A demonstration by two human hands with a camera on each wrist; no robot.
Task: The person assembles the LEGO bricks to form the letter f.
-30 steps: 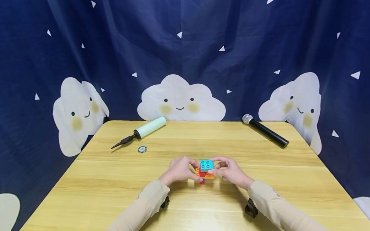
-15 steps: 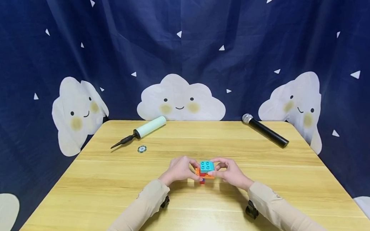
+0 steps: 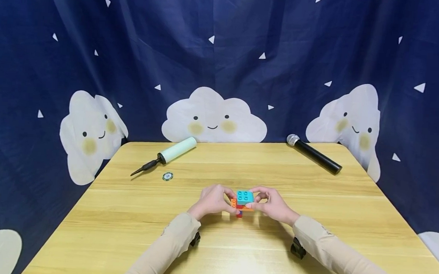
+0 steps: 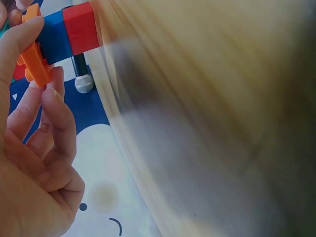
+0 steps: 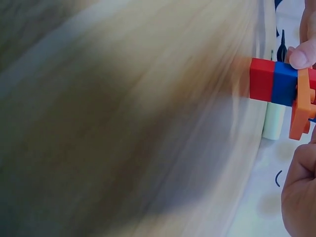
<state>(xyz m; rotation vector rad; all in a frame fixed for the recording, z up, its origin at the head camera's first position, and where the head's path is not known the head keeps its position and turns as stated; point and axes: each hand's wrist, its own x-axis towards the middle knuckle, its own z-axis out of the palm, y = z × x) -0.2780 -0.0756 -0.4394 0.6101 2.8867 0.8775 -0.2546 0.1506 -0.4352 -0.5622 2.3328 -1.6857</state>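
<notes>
Between my hands, at the middle of the table in the head view, stands a small tower of building blocks. On its top is a teal brick [image 3: 244, 197] with studs, pinched by my right hand [image 3: 273, 205]. Beneath it a red brick sits on an orange plate [image 4: 37, 66], and my left hand [image 3: 213, 201] grips that plate between thumb and fingers. Under the plate come a blue brick [image 4: 54, 37] and a bottom red brick [image 4: 83, 27], which is at the tabletop. My fingers hide part of the upper bricks.
A mint-green hand pump [image 3: 178, 150] with a black handle lies at the back left. Near it is a round poker chip [image 3: 168, 176]. At the back right lies a black microphone [image 3: 315, 155]. A dark blue cloud-print curtain [image 3: 239, 66] hangs behind the wooden table [image 3: 128, 232].
The teal brick has come down slightly toward the orange plate, narrowing the space between them. Both hands keep their hold, and the head view has shifted a little.
</notes>
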